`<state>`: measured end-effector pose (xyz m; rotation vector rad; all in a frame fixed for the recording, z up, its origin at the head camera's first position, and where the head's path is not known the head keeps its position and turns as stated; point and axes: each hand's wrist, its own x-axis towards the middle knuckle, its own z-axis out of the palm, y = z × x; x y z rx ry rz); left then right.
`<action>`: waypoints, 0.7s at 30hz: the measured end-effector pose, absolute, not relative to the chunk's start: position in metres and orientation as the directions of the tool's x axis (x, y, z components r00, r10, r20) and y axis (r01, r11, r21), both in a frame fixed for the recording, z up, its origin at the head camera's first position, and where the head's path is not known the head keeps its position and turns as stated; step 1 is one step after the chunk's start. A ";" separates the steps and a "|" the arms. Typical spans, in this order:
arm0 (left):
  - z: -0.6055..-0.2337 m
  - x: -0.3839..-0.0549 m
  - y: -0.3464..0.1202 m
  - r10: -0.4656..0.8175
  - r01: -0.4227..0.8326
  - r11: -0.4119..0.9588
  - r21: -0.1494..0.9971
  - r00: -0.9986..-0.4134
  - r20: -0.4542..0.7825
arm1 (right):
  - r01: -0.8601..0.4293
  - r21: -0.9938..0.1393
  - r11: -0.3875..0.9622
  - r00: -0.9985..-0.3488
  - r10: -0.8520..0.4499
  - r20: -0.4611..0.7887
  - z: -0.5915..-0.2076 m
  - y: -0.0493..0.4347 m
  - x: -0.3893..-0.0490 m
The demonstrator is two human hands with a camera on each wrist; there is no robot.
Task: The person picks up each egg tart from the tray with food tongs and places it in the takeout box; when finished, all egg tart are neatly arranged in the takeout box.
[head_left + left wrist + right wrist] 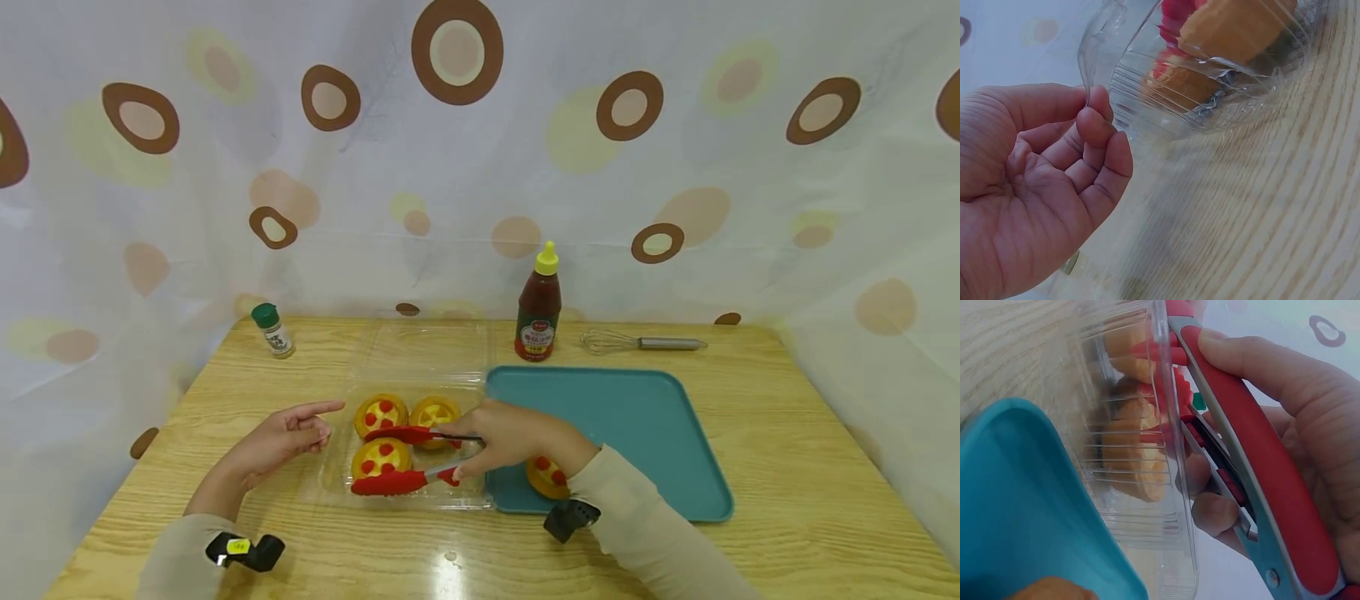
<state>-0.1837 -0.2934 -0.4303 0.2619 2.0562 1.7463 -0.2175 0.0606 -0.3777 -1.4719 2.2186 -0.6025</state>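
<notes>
Head cam: front tart point(382, 460) L of R hand point(513, 433), btwn tongs point(390, 483) in its grip; L hand point(276, 442) pinching clear box point(468, 493).

Four tarts point(381, 414) in all: three left of the frame's centre, in one box point(457, 498), and one right of centre, on one tray point(615, 425). One pair of tongs point(390, 483) shows near the centre. Two hands: one left point(281, 437), one right point(517, 433). Two sleeves point(645, 525) and two wrist cameras point(572, 518), lower left and lower right. One shaker point(274, 333) at centre left; one bottle point(537, 321) and one whisk point(645, 342) right of centre. One table point(795, 467) below, one curtain point(450, 183) above.
</notes>
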 end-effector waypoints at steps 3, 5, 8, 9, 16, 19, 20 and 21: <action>-0.430 -0.183 -0.293 0.403 -0.135 0.193 0.972 -0.892 -0.204 | -0.731 -0.577 0.364 -0.379 -0.920 -0.100 -0.379 0.061 -0.218; -0.429 -0.183 -0.293 0.398 -0.136 0.198 0.971 -0.894 -0.206 | -0.717 -0.590 0.370 -0.392 -0.915 -0.097 -0.381 0.062 -0.219; -0.429 -0.183 -0.292 0.391 -0.137 0.203 0.970 -0.896 -0.208 | -0.694 -0.612 0.380 -0.412 -0.906 -0.096 -0.382 0.064 -0.220; -0.429 -0.183 -0.292 0.391 -0.136 0.203 0.970 -0.897 -0.208 | -0.692 -0.615 0.378 -0.414 -0.906 -0.091 -0.382 0.065 -0.220; -0.429 -0.183 -0.291 0.402 -0.113 0.219 0.969 -0.895 -0.195 | -0.698 -0.637 0.328 -0.396 -0.917 -0.038 -0.383 0.072 -0.220; -0.428 -0.182 -0.291 0.396 -0.102 0.237 0.966 -0.898 -0.192 | -0.704 -0.644 0.300 -0.389 -0.921 -0.004 -0.382 0.076 -0.218; -0.428 -0.182 -0.292 0.394 -0.102 0.241 0.965 -0.899 -0.193 | -0.704 -0.648 0.290 -0.388 -0.922 0.008 -0.382 0.077 -0.218; -0.428 -0.182 -0.292 0.392 -0.104 0.243 0.965 -0.899 -0.195 | -0.703 -0.654 0.279 -0.388 -0.921 0.024 -0.382 0.079 -0.217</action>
